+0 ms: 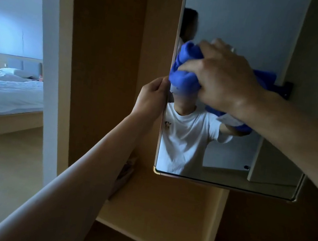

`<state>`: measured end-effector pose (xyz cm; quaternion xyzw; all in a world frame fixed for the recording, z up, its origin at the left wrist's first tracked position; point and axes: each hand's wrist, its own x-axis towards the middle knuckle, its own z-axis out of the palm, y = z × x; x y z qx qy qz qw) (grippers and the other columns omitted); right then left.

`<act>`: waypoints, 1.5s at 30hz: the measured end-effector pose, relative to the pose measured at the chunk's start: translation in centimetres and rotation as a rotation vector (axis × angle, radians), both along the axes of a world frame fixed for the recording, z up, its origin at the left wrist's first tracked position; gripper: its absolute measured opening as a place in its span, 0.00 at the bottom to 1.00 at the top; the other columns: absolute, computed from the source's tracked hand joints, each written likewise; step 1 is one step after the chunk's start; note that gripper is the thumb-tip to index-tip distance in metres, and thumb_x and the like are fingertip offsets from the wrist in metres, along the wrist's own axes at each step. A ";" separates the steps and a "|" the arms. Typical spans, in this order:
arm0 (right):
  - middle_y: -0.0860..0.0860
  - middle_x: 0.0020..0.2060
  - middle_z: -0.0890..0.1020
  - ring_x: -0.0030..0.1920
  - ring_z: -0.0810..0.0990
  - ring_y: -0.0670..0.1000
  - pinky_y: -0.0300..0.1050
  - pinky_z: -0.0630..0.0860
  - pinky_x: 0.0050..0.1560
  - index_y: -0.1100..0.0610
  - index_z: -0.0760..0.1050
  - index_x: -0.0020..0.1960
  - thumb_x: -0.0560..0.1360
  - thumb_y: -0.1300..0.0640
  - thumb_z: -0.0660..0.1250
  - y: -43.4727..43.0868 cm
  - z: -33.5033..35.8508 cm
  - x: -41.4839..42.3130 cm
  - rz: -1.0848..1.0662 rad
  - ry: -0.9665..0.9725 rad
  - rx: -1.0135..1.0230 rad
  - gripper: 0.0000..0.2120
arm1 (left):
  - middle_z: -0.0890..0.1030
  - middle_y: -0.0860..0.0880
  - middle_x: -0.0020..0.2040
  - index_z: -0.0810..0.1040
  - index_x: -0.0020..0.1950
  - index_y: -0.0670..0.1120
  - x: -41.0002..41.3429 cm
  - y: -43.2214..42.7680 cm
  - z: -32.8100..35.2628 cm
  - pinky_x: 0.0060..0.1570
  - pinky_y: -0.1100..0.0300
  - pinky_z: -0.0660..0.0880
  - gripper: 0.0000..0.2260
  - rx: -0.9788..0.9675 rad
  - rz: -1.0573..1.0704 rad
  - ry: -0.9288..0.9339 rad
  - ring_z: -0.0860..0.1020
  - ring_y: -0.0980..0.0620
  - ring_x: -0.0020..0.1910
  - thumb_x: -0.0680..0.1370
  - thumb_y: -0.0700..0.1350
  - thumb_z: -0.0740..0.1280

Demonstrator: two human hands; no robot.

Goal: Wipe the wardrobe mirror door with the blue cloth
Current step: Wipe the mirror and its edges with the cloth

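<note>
Blue cloth (186, 68) in right hand (221, 80), on mirror door (246, 21).

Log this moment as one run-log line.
wiping | right hand holds blue cloth on mirror door | left hand grips its edge

Both arms are bare along their whole visible length. The left forearm (87, 171) is slim and smooth, and the left hand (153, 97) is small. The right forearm (296, 137) is broader, and the right hand (223, 82) shows knuckles and tendons across its back. The mirror door (246, 21) reflects a white round-necked T-shirt (183, 143) with a short loose sleeve (224, 138). A small dark-and-tan print (167, 124) sits on the chest near the mirror's left edge.
</note>
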<state>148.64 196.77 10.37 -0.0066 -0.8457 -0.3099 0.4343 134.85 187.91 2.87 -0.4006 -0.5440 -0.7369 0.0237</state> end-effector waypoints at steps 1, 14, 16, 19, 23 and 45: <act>0.54 0.55 0.71 0.60 0.68 0.58 0.53 0.69 0.39 0.50 0.77 0.60 0.71 0.59 0.68 0.1 -0.8 0.0 0.008 -0.022 0.015 0.18 | 0.77 0.55 0.30 0.81 0.46 0.47 0.0 0.0 0.0 0.35 0.62 0.69 0.13 0.005 -0.013 -0.011 0.74 0.57 0.30 0.86 0.46 0.60; 0.57 0.57 0.73 0.60 0.71 0.61 0.53 0.66 0.44 0.54 0.76 0.61 0.75 0.57 0.66 -0.2 2.6 -0.3 0.000 0.109 0.059 0.14 | 0.76 0.47 0.34 0.78 0.36 0.52 0.2 0.2 -1.1 0.42 0.50 0.69 0.19 -0.018 0.077 0.033 0.73 0.45 0.38 0.86 0.50 0.60; 0.57 0.57 0.74 0.59 0.71 0.61 0.52 0.64 0.43 0.54 0.77 0.59 0.75 0.58 0.65 -0.4 3.5 -0.7 0.002 0.148 0.032 0.13 | 0.75 0.44 0.36 0.76 0.35 0.54 0.2 0.2 -1.2 0.42 0.49 0.69 0.19 -0.021 0.087 0.046 0.72 0.44 0.38 0.86 0.50 0.60; 0.56 0.56 0.73 0.58 0.70 0.60 0.51 0.65 0.41 0.53 0.77 0.58 0.72 0.58 0.67 -0.5 1.8 -0.9 0.002 0.079 0.027 0.15 | 0.74 0.44 0.36 0.76 0.37 0.51 0.2 0.1 -1.3 0.44 0.50 0.67 0.18 -0.015 0.068 0.006 0.70 0.45 0.40 0.86 0.50 0.60; 0.51 0.54 0.72 0.56 0.70 0.55 0.47 0.62 0.40 0.50 0.78 0.58 0.71 0.58 0.69 -0.1 -2.6 0.1 -0.015 -0.051 0.098 0.15 | 0.84 0.50 0.40 0.83 0.49 0.49 0.4 -0.5 -1.7 0.47 0.51 0.76 0.19 -0.021 -0.029 -0.080 0.81 0.49 0.41 0.86 0.54 0.56; 0.51 0.56 0.73 0.56 0.70 0.54 0.47 0.65 0.40 0.49 0.77 0.62 0.72 0.57 0.70 -0.2 -3.8 0.4 -0.007 -0.123 0.107 0.18 | 0.79 0.52 0.32 0.82 0.45 0.41 0.8 -0.9 -3.8 0.40 0.55 0.72 0.19 -0.081 0.028 -0.064 0.75 0.54 0.33 0.86 0.51 0.60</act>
